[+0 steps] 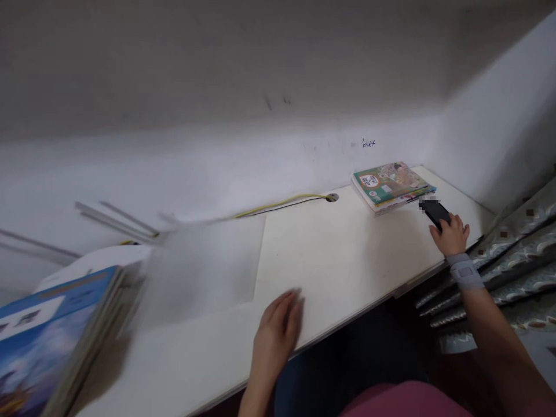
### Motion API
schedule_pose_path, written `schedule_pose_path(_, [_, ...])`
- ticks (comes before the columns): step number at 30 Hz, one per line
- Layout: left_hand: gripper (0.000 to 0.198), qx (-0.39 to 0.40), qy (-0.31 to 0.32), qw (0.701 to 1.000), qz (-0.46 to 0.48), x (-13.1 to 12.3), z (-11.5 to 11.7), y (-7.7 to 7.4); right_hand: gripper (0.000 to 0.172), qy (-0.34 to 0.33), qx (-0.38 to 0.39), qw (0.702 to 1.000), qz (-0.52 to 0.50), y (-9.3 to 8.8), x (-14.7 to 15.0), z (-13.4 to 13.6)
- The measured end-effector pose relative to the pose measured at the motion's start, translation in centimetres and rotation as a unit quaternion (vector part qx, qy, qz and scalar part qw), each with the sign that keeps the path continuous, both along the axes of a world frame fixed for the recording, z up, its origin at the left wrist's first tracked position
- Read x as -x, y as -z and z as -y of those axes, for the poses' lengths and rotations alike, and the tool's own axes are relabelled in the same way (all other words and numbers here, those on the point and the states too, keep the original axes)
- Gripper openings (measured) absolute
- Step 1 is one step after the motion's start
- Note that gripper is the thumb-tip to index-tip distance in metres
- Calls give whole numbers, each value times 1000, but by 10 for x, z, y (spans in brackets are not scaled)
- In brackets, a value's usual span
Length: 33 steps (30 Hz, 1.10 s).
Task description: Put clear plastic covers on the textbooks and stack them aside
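Observation:
On the right of the white desk (319, 255), my right hand (452, 234) grips the near end of a black smartphone (435, 213). A pixelated patch covers the phone's far end. A grey band circles that wrist. My left hand (278, 324) is over the desk's front edge, its fingers loosely bent and the thumb apart, with nothing visible in it. Just beyond the phone lies a small stack of books (388, 184) with a green illustrated cover on top. A translucent sheet (208, 272) lies flat to the left of my left hand.
A thick stack of books with a blue cover (47, 336) stands at the left, blurred. A yellow cable (282, 204) runs along the wall to a round hole (332, 197) in the desk. Patterned curtain folds (508, 249) hang at the right, beside my right forearm.

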<state>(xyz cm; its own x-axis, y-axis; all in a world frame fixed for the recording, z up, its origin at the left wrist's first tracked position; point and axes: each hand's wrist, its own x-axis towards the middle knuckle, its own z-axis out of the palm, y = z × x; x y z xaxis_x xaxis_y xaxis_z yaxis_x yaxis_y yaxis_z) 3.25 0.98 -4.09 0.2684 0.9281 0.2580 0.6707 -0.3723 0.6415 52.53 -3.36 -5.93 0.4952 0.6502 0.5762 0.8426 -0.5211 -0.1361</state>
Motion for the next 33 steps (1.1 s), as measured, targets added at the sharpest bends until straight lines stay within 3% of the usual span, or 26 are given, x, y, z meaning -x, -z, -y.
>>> schedule_pose_path(4, [33,-5,18,1000,-5,-3,2,1,44,-83,-43,995,-18,-8,14,-1])
schedule_pose_path(7, [32,1,22,1000,8,-5,4,0,42,-235,20,971,-34,-16,58,-12])
schedule_pose_path(10, [32,18,28,999,11,-3,-1,-8,44,-423,152,893,-21,-23,124,-34])
schedule_pose_path(13, [34,-14,-10,999,-33,10,-24,-25,50,-532,204,821,11,-29,190,-64])
schedule_pose_path(16, [37,-52,-111,981,-153,34,-54,-39,58,-542,242,805,13,-29,239,-98])
schedule_pose_path(18, [43,-11,-166,954,-250,47,-70,-43,63,-523,266,810,5,-26,258,-116])
schedule_pose_path(21, [52,64,-183,926,-325,56,-80,-41,63,-503,262,824,1,-18,268,-129])
schedule_pose_path(26, [66,113,-167,929,-310,53,-76,-32,59,-504,226,834,13,-9,265,-128])
schedule_pose_path(33, [35,105,-158,944,-269,62,-73,-49,57,-502,216,837,16,-9,266,-126])
